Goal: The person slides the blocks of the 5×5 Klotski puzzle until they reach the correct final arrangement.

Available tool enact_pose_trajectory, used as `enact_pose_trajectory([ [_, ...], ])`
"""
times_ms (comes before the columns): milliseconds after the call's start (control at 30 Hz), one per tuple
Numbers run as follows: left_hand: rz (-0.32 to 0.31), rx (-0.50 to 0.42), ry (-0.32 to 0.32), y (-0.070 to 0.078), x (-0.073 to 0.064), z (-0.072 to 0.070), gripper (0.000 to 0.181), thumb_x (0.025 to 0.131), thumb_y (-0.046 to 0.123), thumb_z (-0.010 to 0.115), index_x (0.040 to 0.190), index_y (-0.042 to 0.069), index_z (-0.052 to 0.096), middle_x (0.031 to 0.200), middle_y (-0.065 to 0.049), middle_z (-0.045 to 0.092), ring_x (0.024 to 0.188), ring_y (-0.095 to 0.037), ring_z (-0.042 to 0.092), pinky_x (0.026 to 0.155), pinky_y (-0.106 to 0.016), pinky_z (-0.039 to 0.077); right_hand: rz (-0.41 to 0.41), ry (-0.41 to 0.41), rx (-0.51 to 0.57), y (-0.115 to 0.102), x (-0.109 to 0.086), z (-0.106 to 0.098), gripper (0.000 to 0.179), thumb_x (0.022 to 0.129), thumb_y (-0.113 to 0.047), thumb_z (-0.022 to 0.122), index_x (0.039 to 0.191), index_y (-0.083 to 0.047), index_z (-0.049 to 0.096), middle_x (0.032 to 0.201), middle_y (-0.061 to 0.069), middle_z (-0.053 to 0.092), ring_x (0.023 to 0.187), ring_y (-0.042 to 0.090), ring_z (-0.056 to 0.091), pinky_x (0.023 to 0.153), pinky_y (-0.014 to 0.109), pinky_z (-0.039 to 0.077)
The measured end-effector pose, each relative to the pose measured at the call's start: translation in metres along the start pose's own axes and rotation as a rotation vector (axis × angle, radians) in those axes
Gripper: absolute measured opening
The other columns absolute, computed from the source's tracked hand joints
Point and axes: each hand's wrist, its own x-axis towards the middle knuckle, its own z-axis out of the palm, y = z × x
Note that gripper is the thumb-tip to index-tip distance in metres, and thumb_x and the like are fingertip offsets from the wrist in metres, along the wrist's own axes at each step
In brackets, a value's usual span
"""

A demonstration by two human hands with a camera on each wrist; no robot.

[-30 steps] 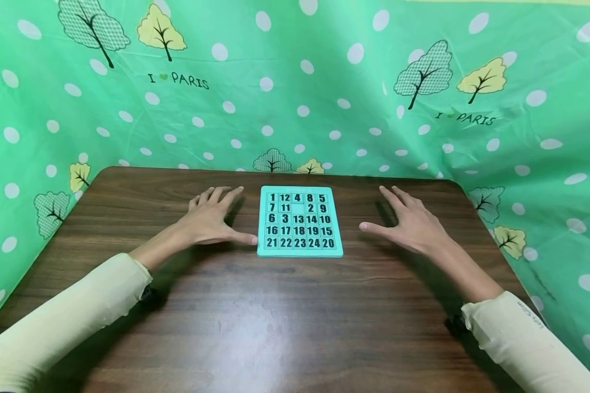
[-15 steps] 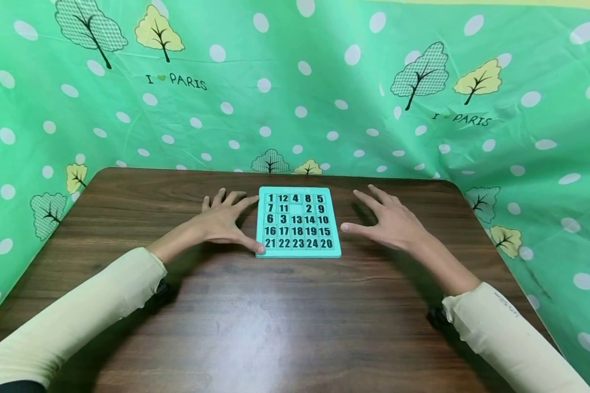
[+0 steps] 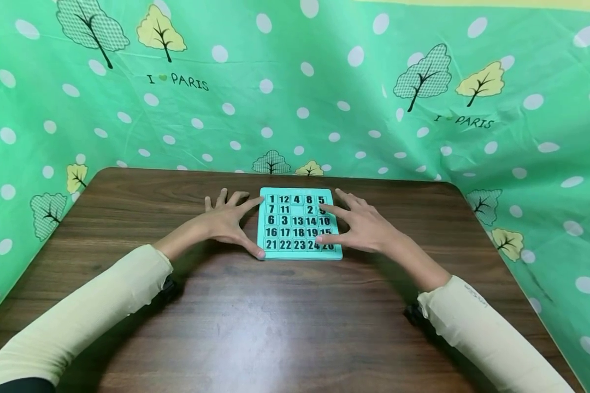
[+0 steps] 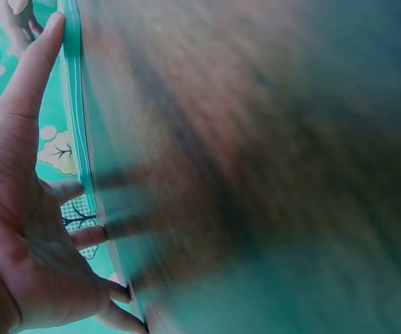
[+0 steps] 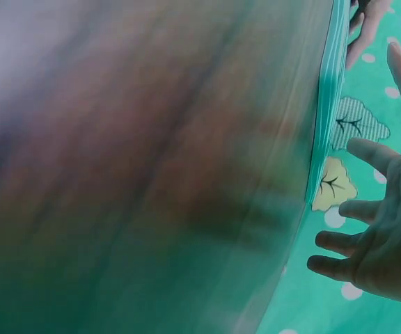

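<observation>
A turquoise number slide puzzle (image 3: 291, 233) lies flat on the brown table, its black-numbered tiles in rows and one gap in the second row. My left hand (image 3: 224, 224) is spread at its left side, thumb at the near left corner and index fingertip at the far left corner. The other left fingers stretch out over the wood. From the right, my right hand (image 3: 369, 225) reaches over the puzzle with fingers apart; its thumb and index finger overlap the right-hand tiles in the head view. In the right wrist view, the right fingers (image 5: 360, 211) curve loosely around nothing.
The dark wooden table (image 3: 255, 327) extends toward me in front of the puzzle. Behind it and along both sides hangs a green cloth (image 3: 285, 65) with white dots and printed trees. Pale sleeves (image 3: 93, 305) cover both forearms.
My left hand has moved right, from beside the puzzle to its left corners. My right hand has travelled left, from the table to over the puzzle's right side. The tiles keep their order.
</observation>
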Motion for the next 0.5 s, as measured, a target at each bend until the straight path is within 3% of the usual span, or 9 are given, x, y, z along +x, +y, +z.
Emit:
enact_pose_trajectory([
  [500, -0.018, 0.029, -0.064, 0.0, 0.008, -0.009, 0.148, 0.064, 0.086, 0.095, 0.181, 0.047, 0.014, 0.19, -0.011, 0.004, 0.168, -0.069, -0.017, 0.122, -0.097, -0.008, 0.005, -0.098, -0.031, -0.014, 0.017, -0.001, 0.098, 0.093, -0.087, 0.068, 0.176, -0.042, 0.04, 0.192, 0.016, 0.0, 0.175, 0.056, 0.003, 0.137, 0.08, 0.005],
])
